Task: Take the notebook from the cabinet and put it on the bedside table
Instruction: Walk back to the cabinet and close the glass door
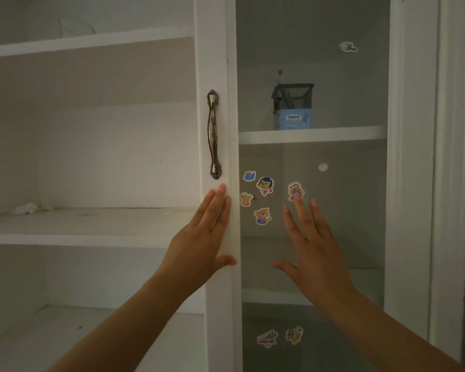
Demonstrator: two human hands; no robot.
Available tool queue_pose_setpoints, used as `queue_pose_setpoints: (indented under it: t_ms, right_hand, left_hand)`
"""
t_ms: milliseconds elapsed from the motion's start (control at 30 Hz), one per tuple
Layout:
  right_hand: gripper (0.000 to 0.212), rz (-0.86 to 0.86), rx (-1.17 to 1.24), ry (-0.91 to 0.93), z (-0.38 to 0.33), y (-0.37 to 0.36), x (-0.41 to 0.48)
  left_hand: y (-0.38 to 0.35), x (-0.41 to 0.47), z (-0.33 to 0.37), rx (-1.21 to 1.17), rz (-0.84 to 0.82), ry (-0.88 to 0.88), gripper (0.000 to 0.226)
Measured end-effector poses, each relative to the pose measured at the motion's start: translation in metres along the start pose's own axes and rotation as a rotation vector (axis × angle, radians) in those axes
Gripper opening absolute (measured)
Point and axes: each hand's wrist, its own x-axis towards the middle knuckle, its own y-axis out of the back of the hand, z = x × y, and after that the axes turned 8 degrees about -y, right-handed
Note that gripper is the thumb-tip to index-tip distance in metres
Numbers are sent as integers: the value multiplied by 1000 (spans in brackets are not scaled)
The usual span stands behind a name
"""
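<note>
A white cabinet fills the view, with a glass door on the right and open shelves on the left. My left hand lies flat on the door's white frame just below a bronze handle, thumb hooked on the frame's edge. My right hand is spread flat against the glass, fingers apart, holding nothing. Behind the glass a blue booklet or box stands on a shelf in front of a black mesh pen holder; whether it is the notebook I cannot tell.
Cartoon stickers dot the glass near my hands, with two more lower down. A crumpled white scrap lies on the left middle shelf. The cabinet's right frame borders the glass door.
</note>
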Motion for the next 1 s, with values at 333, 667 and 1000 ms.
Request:
queue_pose_setpoints:
  t_ms: [333, 667, 1000]
  right_hand:
    - [111, -54, -76, -6, 1, -7, 8]
    - [111, -65, -60, -14, -1, -6, 10]
    - [102, -102, -53, -15, 1, 3, 6]
  left_hand:
    - [-6, 10, -5, 2, -69, -10, 116]
    - [-12, 12, -10, 12, -35, -23, 119]
    - [3, 8, -5, 209, -128, -4, 111]
